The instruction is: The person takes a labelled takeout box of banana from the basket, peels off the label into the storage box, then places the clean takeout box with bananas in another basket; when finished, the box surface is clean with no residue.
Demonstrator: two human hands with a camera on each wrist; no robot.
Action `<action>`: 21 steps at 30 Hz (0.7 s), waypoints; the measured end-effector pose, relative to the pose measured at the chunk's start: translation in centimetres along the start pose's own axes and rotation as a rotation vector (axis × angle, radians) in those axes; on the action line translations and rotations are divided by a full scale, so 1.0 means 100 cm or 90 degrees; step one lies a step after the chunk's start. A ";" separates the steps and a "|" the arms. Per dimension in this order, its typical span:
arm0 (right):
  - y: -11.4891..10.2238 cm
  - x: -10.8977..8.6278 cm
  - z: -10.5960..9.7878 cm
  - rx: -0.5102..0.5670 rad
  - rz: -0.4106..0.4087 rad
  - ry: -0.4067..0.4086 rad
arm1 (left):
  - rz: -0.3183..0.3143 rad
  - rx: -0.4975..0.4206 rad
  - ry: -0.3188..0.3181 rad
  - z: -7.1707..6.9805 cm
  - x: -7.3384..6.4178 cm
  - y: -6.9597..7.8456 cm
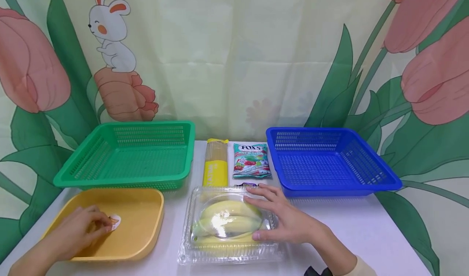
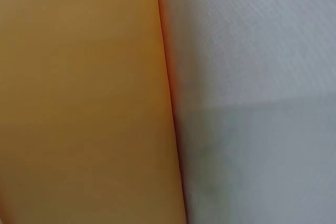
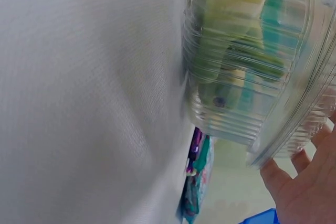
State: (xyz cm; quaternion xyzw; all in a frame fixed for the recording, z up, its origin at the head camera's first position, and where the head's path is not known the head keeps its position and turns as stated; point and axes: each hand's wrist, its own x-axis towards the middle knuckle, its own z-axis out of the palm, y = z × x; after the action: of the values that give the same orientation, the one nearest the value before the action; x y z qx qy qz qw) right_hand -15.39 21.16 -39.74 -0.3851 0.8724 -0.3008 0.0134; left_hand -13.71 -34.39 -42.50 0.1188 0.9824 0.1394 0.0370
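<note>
In the head view my left hand (image 1: 82,229) is over the yellow tray (image 1: 135,215), thumb and index fingertip pinching a small round white sticker (image 1: 115,222) with an orange picture on it. The left wrist view shows only the wall of the yellow tray (image 2: 89,98) beside white cloth, with no hand in sight. My right hand (image 1: 282,215) spreads its fingers over the right side of a clear plastic clamshell box (image 1: 229,251). Inside the box lie yellow-green bananas (image 1: 227,223). From the right wrist view, fingertips of my right hand (image 3: 310,182) touch the box's lid edge.
Behind stand a green basket (image 1: 150,158) on the left and a blue basket (image 1: 311,166) on the right. Between them lie a yellow-ended noodle pack (image 1: 216,164) and a teal Fox's candy bag (image 1: 251,161). A small purple packet (image 1: 246,185) peeks out behind the box.
</note>
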 end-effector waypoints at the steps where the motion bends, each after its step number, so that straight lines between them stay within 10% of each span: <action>1: 0.000 0.000 0.000 0.000 0.001 0.000 | -0.002 -0.004 -0.009 0.000 0.001 0.000; 7: -0.001 0.000 0.001 -0.005 0.004 0.001 | -0.011 -0.014 -0.044 -0.001 0.002 -0.001; 21: -0.002 -0.001 0.002 -0.016 -0.001 0.002 | 0.130 -0.022 0.054 0.012 -0.003 -0.016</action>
State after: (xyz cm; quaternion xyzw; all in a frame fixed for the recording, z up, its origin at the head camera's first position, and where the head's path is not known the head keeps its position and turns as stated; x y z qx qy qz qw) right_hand -15.15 20.99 -39.79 -0.3857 0.8757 -0.2904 0.0065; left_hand -13.66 -35.63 -44.05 0.2113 0.9634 0.1642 -0.0173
